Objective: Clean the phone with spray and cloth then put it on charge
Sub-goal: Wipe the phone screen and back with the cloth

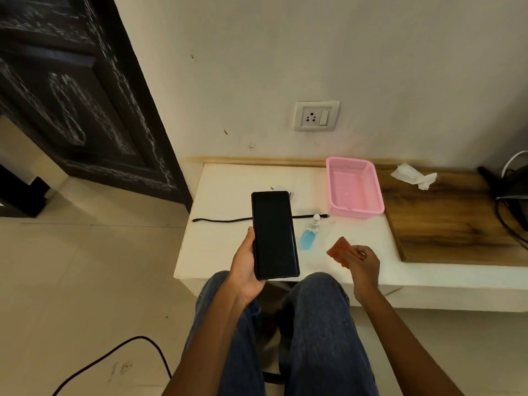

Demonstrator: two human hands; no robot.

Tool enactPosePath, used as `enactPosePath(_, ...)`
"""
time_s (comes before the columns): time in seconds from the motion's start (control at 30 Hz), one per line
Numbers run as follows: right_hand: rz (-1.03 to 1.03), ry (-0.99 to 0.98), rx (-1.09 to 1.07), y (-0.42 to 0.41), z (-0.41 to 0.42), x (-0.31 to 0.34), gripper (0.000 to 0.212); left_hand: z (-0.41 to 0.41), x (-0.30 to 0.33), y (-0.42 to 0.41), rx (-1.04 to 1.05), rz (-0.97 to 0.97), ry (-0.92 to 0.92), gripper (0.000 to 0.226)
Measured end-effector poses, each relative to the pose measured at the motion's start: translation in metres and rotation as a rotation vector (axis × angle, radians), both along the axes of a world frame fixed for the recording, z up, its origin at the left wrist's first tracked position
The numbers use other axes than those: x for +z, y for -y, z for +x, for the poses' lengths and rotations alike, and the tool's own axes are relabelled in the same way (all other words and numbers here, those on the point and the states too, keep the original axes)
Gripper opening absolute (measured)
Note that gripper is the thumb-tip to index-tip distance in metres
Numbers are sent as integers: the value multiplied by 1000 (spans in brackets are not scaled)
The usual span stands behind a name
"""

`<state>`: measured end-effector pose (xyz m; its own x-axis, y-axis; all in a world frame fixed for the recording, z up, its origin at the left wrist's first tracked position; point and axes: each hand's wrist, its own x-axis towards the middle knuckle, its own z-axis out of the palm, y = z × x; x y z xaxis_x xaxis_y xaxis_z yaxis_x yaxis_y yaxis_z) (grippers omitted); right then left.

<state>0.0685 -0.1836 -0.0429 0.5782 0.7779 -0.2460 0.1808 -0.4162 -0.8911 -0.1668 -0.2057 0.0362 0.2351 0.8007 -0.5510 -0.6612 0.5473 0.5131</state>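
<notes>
My left hand (245, 264) holds a black phone (274, 234) screen up, above the front edge of the white ledge (217, 195). My right hand (363, 262) pinches a small orange cloth (340, 251) just right of the phone. A small spray bottle (310, 234) with blue liquid lies on the ledge between the two hands. A black charging cable (220, 220) stretches across the ledge behind the phone. A white charger plug lies partly hidden behind the phone's top edge.
A wall socket with a switch (316, 115) sits above the ledge. An empty pink basket (354, 187) stands at the back. A wooden board (445, 218) with a crumpled tissue (414, 175) lies right. Dark cables (511, 195) are at the far right. Another cable (114, 355) crosses the floor.
</notes>
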Motion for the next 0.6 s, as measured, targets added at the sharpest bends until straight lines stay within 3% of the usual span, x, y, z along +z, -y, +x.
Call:
enactPosePath(0.2,157,-118,-70,18,-17,50,16,-2,22,4,-5,123,108,46)
enactPosePath(0.37,297,-237,-52,25,-35,105,24,-3,44,12,-55,250,294,49)
enactPosePath(0.43,356,-272,-26,29,-43,127,18,-1,49,16,-107,296,391,54)
enactPosePath(0.6,496,-202,76,42,-59,182,9,5,63,23,-230,385,471,62)
